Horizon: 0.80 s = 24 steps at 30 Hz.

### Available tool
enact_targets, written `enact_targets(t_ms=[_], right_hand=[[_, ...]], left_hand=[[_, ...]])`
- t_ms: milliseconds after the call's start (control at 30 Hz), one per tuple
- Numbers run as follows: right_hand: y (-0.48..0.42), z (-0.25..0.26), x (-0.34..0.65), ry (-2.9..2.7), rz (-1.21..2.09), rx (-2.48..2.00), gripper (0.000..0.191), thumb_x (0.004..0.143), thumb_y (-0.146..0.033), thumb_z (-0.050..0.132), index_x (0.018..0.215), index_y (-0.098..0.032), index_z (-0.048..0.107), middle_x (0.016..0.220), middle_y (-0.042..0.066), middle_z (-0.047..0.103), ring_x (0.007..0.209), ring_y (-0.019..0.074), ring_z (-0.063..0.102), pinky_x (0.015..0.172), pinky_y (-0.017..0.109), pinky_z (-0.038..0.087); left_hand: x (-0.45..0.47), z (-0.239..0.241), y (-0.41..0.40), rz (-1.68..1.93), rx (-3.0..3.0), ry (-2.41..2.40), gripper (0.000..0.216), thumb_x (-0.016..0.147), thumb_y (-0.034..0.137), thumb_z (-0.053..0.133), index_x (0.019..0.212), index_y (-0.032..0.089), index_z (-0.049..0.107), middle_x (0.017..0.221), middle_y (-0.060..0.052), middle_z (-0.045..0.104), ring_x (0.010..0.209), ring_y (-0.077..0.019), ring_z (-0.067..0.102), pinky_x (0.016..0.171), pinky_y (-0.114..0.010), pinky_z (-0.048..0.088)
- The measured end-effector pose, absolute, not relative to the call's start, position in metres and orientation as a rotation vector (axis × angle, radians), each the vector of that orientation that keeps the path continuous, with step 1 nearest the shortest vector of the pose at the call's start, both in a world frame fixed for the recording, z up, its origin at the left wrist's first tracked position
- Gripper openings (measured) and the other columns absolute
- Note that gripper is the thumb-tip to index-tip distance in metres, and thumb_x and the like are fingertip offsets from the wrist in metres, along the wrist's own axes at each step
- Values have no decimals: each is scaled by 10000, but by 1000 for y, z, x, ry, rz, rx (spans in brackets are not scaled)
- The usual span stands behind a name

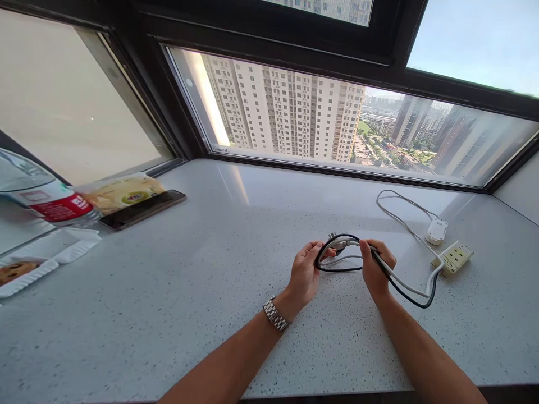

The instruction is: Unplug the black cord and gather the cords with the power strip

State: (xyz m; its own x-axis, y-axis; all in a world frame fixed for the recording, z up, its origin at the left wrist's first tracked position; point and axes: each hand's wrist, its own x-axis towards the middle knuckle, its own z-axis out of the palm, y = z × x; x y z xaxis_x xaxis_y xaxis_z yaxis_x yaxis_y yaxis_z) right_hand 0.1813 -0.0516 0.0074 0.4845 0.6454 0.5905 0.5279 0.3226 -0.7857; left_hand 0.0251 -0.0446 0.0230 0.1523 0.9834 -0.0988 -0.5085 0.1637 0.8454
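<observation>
A looped bundle of black and white power cords point(341, 270) is stretched between my two hands, just above the speckled counter. My left hand point(306, 268) is closed round the bundle's left end, where a plug with metal prongs point(332, 238) sticks up. Farther right, my right hand point(377, 268) grips the same cords, thumb on top. Past it the cords form a loop that leads to a small cream socket block point(458, 257). Behind that block lies a white plug-like adapter point(437, 230) on a thin cable point(393, 214).
To the left, a dark phone point(143, 209) leans by a yellow food packet point(122, 191). A large bottle with a red label point(63, 205) lies beside a white plastic tray point(80, 244) holding a cookie point(17, 272). Dark window frames point(295, 168) border the counter point(189, 292) at the back.
</observation>
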Motion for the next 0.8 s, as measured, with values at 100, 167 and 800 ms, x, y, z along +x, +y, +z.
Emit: enact_targets(t_ms=[100,167,800], right_hand=[[-52,9,176,-1203,69,-1289,297,815,-492,604,730,-209,636,684,55,614,634,188,519,623,319,414],[-54,9,171,-1256,29,-1257,261,822,-465,609,743,-219,643,697,56,613,673,202,523,645,332,418],[-102,2,125,-1541,663,-1356,639,805,-446,619,1357,-180,436,1368,155,460,1285,350,393,991,502,398]], left_hand=[[29,19,-55,1036,829,782,293,767,453,607,723,164,628,674,-60,694,959,-259,631,903,-365,408],[33,15,-60,971,794,763,328,800,469,562,766,160,663,785,-81,716,987,-259,623,915,-368,400],[10,28,-17,1510,747,882,281,706,440,689,857,215,615,1142,-50,661,1167,-239,525,846,-313,424]])
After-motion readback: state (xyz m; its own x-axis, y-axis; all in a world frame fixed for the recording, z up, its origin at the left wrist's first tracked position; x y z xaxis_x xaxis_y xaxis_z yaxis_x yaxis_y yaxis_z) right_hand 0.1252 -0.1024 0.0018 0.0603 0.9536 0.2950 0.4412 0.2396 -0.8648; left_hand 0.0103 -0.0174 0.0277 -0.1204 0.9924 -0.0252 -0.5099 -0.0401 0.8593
